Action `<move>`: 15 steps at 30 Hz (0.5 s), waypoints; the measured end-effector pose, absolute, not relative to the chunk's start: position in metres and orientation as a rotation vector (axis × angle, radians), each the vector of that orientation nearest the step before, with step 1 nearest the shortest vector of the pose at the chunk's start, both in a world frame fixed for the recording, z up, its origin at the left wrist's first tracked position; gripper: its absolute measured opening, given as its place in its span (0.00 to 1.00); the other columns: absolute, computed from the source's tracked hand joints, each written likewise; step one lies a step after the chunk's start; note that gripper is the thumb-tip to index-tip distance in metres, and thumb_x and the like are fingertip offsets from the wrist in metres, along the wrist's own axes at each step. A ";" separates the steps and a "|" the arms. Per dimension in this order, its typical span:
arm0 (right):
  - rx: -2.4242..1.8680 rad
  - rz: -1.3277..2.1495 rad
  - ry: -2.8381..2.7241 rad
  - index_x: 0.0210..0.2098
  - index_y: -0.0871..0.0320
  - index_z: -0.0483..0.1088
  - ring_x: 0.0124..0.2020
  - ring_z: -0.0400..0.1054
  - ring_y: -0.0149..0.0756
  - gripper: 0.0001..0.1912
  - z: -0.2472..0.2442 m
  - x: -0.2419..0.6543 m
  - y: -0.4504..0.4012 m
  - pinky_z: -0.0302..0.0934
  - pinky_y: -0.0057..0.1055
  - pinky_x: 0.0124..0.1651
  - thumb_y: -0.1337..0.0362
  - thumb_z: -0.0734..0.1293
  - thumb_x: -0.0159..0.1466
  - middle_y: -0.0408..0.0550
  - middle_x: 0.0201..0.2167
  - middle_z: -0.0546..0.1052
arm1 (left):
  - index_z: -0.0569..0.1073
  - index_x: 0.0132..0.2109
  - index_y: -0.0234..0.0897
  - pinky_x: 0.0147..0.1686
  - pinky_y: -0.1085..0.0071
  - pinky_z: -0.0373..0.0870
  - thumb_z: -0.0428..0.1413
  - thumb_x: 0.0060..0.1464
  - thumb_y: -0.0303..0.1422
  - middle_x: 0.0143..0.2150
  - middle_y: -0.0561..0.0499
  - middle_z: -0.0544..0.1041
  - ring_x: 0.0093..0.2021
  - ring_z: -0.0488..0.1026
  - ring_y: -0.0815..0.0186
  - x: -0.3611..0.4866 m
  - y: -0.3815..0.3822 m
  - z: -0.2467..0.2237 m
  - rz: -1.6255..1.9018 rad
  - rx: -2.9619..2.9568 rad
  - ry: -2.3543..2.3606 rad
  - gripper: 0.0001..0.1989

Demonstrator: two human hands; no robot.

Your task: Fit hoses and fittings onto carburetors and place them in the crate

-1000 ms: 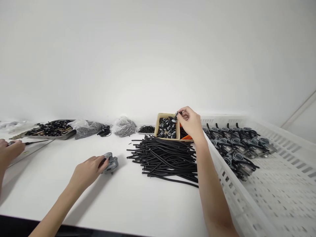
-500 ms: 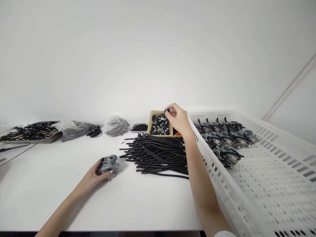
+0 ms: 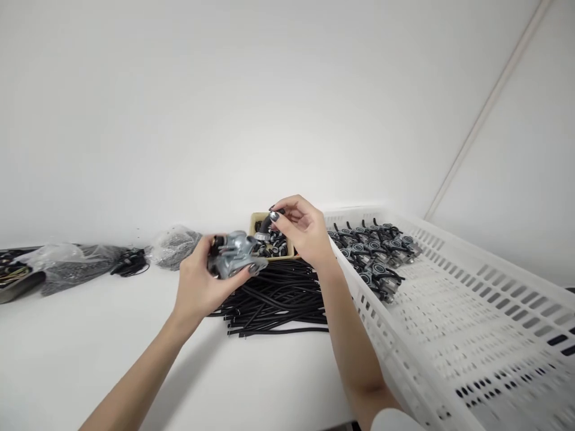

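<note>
My left hand (image 3: 200, 278) is closed around a grey metal carburetor (image 3: 237, 250), raised above the table and slightly blurred. Between the thumb and fingers of my right hand (image 3: 302, 227) is a black elbow-shaped cap (image 3: 266, 226) with a grey ring at its lower end. The cap is close to the carburetor's upper right side; whether they touch I cannot tell. Behind them, a cream bin (image 3: 284, 258) holds several similar dark caps (image 3: 276, 246). Below lies a bundle of black rubber hoses (image 3: 278, 299).
At the right, a white slotted crate (image 3: 449, 341) contains several carburetors (image 3: 372, 248) grouped toward its far left. Clear bags of small parts (image 3: 175, 246) and a small black coil (image 3: 129, 262) lie along the wall. A metal tray (image 3: 20, 287) stands at the far left.
My left hand has lifted the carburetor off the table, up and rightward. My right hand has drawn the black cap left toward it. The view has shifted right.
</note>
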State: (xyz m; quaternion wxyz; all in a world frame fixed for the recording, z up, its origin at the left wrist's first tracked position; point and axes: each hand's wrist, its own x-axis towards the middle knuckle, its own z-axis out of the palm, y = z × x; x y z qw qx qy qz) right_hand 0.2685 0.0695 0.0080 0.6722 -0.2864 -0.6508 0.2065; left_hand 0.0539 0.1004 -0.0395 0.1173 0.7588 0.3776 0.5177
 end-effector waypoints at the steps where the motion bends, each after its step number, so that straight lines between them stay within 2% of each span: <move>1: -0.603 0.458 -1.432 0.41 0.53 0.73 0.35 0.74 0.32 0.07 0.010 0.268 0.065 0.71 0.30 0.42 0.59 0.71 0.65 0.42 0.33 0.77 | 0.71 0.47 0.39 0.39 0.64 0.75 0.66 0.45 0.47 0.40 0.47 0.81 0.37 0.78 0.57 0.066 0.100 -0.028 1.562 2.212 1.056 0.26; 4: -0.528 0.382 -1.344 0.42 0.52 0.74 0.36 0.75 0.31 0.07 0.012 0.268 0.056 0.72 0.29 0.43 0.60 0.72 0.66 0.43 0.35 0.79 | 0.71 0.46 0.39 0.38 0.67 0.74 0.67 0.43 0.44 0.39 0.49 0.80 0.35 0.78 0.60 0.094 0.096 -0.007 1.674 2.161 0.932 0.25; 8: -0.562 0.314 -1.400 0.42 0.51 0.78 0.38 0.75 0.31 0.06 0.010 0.272 0.054 0.71 0.28 0.42 0.64 0.74 0.64 0.43 0.39 0.81 | 0.71 0.47 0.40 0.35 0.69 0.74 0.67 0.43 0.42 0.36 0.53 0.79 0.32 0.77 0.62 0.106 0.085 -0.002 1.693 2.263 0.799 0.24; 15: -0.506 0.382 -1.261 0.39 0.51 0.78 0.33 0.74 0.31 0.09 0.010 0.283 0.055 0.72 0.31 0.40 0.56 0.77 0.62 0.42 0.34 0.79 | 0.71 0.47 0.42 0.33 0.65 0.72 0.68 0.44 0.45 0.35 0.52 0.79 0.31 0.76 0.60 0.068 0.084 -0.006 1.618 2.363 0.866 0.25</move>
